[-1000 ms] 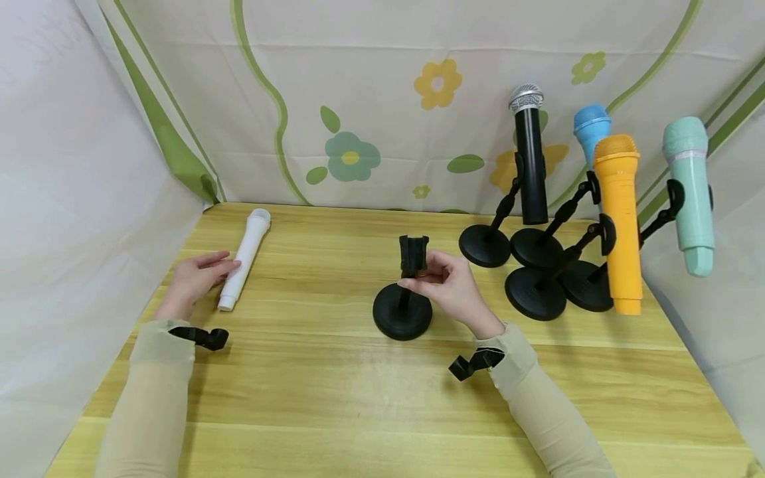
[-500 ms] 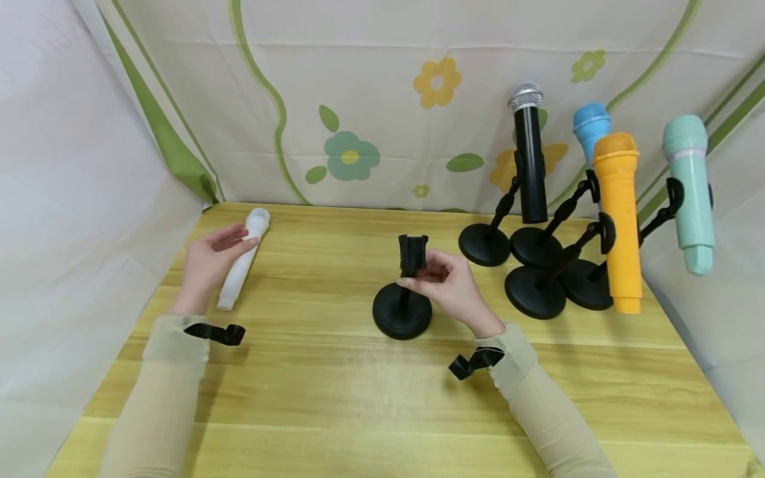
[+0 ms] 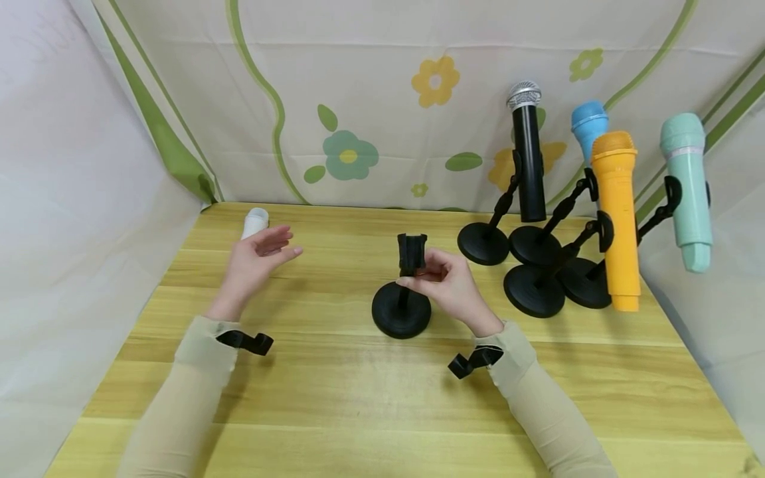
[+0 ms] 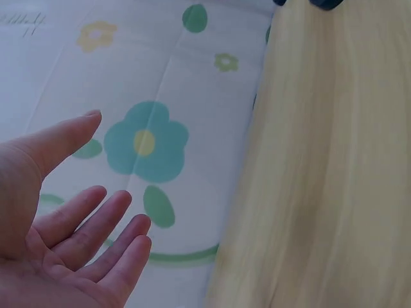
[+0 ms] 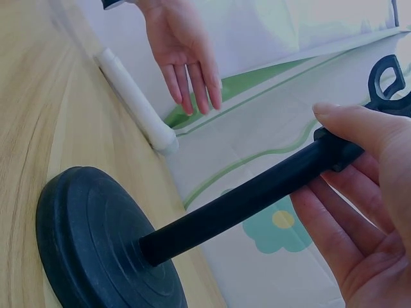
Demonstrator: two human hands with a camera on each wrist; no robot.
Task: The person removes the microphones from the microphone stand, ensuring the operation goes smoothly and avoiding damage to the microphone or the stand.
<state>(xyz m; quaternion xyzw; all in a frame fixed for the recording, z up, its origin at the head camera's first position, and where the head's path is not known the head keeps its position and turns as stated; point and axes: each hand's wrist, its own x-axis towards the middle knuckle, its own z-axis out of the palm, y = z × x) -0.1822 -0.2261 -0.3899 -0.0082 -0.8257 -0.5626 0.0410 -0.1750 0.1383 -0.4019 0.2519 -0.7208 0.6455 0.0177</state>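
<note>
My right hand pinches the upper stem of a black microphone stand between thumb and fingers. Its round base rests on the table, and the clip at the top is bare, as the right wrist view also shows along the stem. My left hand is in the air with fingers extended and nothing in it. Behind and below that hand lies a white microphone, mostly covered by it in the head view. The right wrist view shows the whole white microphone lying apart from the left hand.
At the right, several black stands hold microphones: a black one with a silver head, a blue one, an orange one and a mint green one. A flowered curtain hangs behind the wooden table.
My left hand has lifted off beside the white microphone and moved right across it, fingers stretching out. The right hand has stayed on the stand, and the white microphone has stayed put.
</note>
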